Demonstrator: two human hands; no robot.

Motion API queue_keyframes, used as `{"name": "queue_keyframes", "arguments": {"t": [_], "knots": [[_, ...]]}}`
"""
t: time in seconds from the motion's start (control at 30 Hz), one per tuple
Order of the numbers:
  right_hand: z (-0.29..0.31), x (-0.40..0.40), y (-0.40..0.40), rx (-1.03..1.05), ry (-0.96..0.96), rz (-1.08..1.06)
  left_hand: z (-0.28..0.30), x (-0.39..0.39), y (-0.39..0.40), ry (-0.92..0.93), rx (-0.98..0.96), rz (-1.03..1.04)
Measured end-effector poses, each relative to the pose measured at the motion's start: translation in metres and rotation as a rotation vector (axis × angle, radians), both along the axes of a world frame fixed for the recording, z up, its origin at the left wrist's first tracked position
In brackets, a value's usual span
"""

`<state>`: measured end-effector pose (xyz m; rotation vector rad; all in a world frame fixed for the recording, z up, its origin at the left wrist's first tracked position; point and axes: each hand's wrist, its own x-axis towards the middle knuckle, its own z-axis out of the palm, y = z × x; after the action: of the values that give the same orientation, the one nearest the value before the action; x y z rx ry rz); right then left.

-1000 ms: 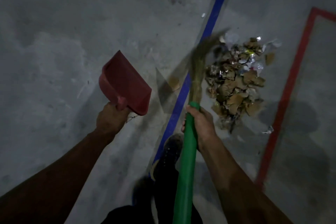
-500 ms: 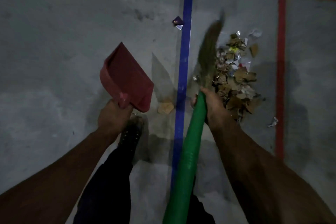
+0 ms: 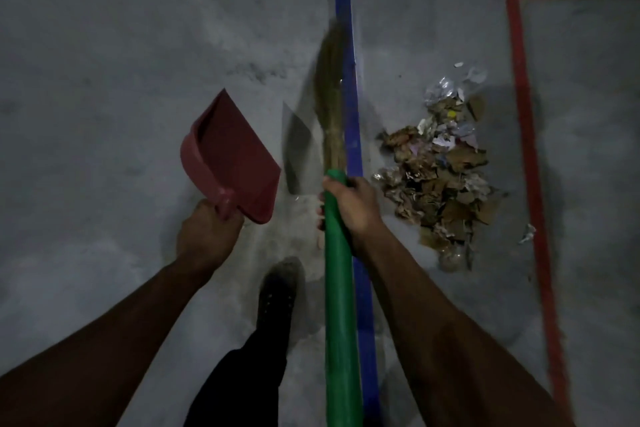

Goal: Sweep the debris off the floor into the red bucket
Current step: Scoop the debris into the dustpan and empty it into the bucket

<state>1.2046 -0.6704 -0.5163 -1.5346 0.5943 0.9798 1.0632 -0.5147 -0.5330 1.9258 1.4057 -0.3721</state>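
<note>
Your left hand [image 3: 207, 236] grips the red plastic dustpan [image 3: 232, 159] by its stub handle; your right hand [image 3: 353, 204] wraps the broom [image 3: 337, 270] on its smooth green shaft, blurred straw bristles beside the blue line [image 3: 349, 80]. Crumpled cardboard-and-foil debris [image 3: 440, 177] lies right, probably untouched.

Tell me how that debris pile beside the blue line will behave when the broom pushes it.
The debris pile looks like torn cardboard and foil scraps, so it is probably light and would likely scatter rather than slide as one. Stray bits already lie apart, so some may escape the broom.
</note>
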Motion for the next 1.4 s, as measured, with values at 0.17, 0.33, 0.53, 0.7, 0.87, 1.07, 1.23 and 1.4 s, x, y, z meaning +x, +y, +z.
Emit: {"name": "queue_keyframes", "arguments": {"t": [0.17,0.33,0.53,0.7,0.87,1.07,1.23,1.4], "knots": [[-0.045,0.038,0.027,-0.005,0.090,-0.060,-0.008,0.013,0.013,-0.001,0.012,-0.011],[-0.044,0.033,-0.041,0.008,0.186,-0.327,-0.013,0.019,0.012,0.033,0.003,-0.066],[0.007,-0.002,-0.117,-0.112,0.117,-0.288,-0.005,0.020,0.006,0.037,-0.011,-0.152],[0.044,-0.049,-0.126,-0.124,0.029,-0.092,0.010,0.009,-0.001,0.038,0.010,-0.175],[0.041,-0.112,-0.124,-0.070,0.047,0.040,0.021,-0.019,-0.010,0.058,0.024,-0.186],[0.002,-0.186,-0.148,-0.225,0.100,0.355,0.032,-0.062,-0.031,0.059,0.065,-0.205],[-0.019,-0.196,-0.205,-0.402,0.087,0.336,0.034,-0.095,-0.054,0.060,0.032,-0.182],[0.000,-0.171,-0.242,-0.462,-0.002,0.200,0.040,-0.112,-0.070,0.030,0.004,-0.149]]}}
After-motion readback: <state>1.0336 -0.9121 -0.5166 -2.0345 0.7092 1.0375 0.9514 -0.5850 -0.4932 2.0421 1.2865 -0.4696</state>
